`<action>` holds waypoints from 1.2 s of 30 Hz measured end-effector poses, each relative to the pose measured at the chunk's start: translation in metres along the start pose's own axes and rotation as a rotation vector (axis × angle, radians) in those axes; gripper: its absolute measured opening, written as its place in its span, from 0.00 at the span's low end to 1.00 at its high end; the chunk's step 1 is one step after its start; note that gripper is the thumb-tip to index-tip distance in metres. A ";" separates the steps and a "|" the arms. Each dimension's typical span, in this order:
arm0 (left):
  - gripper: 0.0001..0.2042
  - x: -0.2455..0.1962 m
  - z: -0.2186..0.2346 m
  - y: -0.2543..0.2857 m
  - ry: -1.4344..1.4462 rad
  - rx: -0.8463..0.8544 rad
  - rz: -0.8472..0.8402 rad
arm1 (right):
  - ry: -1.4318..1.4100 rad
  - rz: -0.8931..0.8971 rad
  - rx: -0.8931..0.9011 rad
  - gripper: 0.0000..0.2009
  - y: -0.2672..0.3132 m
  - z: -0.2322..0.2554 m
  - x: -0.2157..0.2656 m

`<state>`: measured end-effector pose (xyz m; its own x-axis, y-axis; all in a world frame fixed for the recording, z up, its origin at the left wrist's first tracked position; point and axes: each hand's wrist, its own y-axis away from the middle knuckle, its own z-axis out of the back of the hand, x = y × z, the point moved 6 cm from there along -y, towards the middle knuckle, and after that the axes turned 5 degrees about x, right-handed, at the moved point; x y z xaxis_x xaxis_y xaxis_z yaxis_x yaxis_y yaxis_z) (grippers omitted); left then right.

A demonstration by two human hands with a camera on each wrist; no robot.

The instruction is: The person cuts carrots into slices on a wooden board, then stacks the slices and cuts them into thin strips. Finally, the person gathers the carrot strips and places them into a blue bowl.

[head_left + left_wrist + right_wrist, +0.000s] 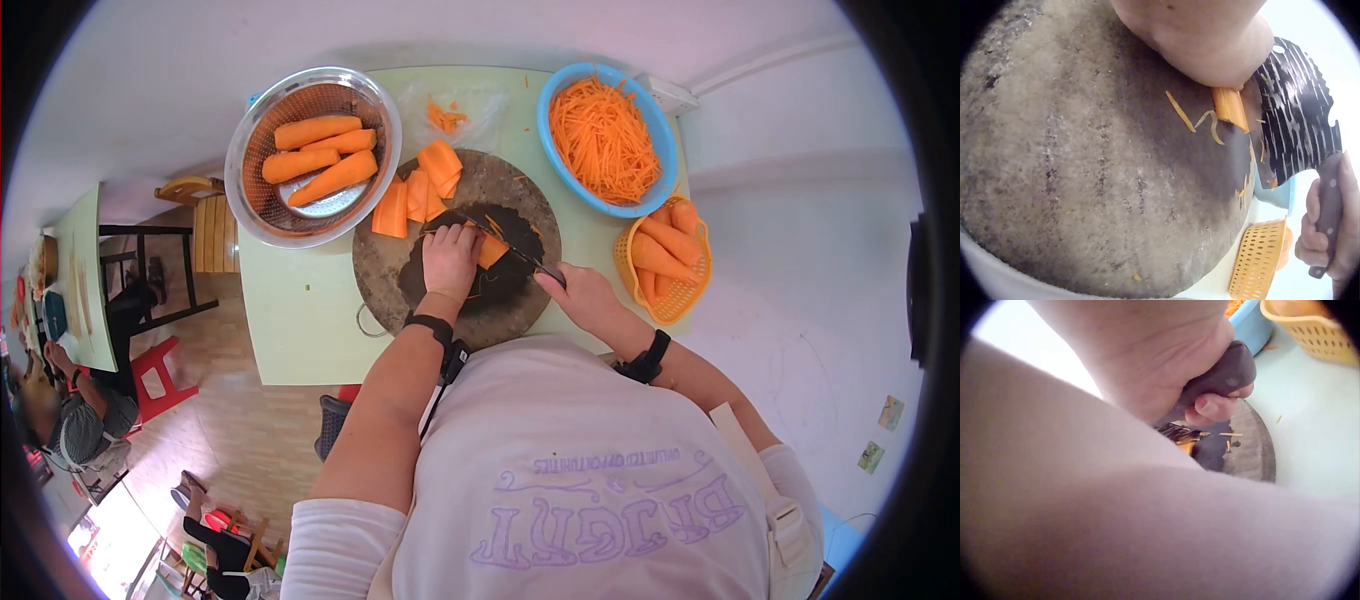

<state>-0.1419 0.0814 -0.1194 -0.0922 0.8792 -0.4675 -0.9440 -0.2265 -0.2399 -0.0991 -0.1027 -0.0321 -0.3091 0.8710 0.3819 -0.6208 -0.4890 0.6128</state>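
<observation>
A round wooden chopping board stands on the pale green table. My left hand bends its fingers down over a carrot piece, whose end sticks out beside the blade. In my right hand is the dark handle of a cleaver; fingers wrap round it in the left wrist view. The blade has pale stripes and stands right next to the left fingertips. Flat carrot slices lie at the board's far left edge. Thin carrot shreds are scattered on the board.
Behind the board to the left, a metal colander holds whole peeled carrots. A blue basin of shredded carrot stands back right, with a yellow basket of carrots in front. Scraps lie on a clear plastic bag.
</observation>
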 end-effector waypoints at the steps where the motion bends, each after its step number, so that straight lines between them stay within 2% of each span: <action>1: 0.05 0.000 0.000 0.000 0.003 0.006 -0.001 | 0.000 0.000 0.001 0.26 -0.001 -0.001 0.000; 9: 0.05 0.000 0.003 -0.001 0.022 0.012 0.006 | -0.026 0.044 -0.059 0.25 -0.020 -0.019 -0.008; 12: 0.05 0.003 0.005 0.000 0.174 0.023 0.032 | -0.051 0.090 -0.098 0.26 -0.020 -0.018 -0.011; 14: 0.06 -0.008 0.016 0.002 0.255 -0.023 -0.153 | -0.070 0.085 -0.098 0.26 -0.021 -0.018 -0.012; 17: 0.07 -0.010 0.007 0.006 0.237 0.059 -0.200 | -0.111 0.061 -0.073 0.26 -0.024 -0.020 -0.016; 22: 0.06 -0.010 0.006 0.005 0.208 0.041 -0.185 | -0.293 0.024 -0.047 0.26 -0.012 -0.007 -0.010; 24: 0.06 -0.011 0.003 0.004 0.191 0.055 -0.166 | -0.086 0.047 -0.052 0.26 -0.007 -0.003 -0.005; 36: 0.05 -0.010 0.005 0.002 0.204 -0.006 -0.148 | -0.005 0.074 -0.095 0.25 0.000 -0.002 0.002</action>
<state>-0.1446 0.0738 -0.1111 0.1130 0.8001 -0.5892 -0.9406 -0.1048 -0.3228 -0.1014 -0.1013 -0.0330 -0.3532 0.8322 0.4275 -0.6620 -0.5452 0.5144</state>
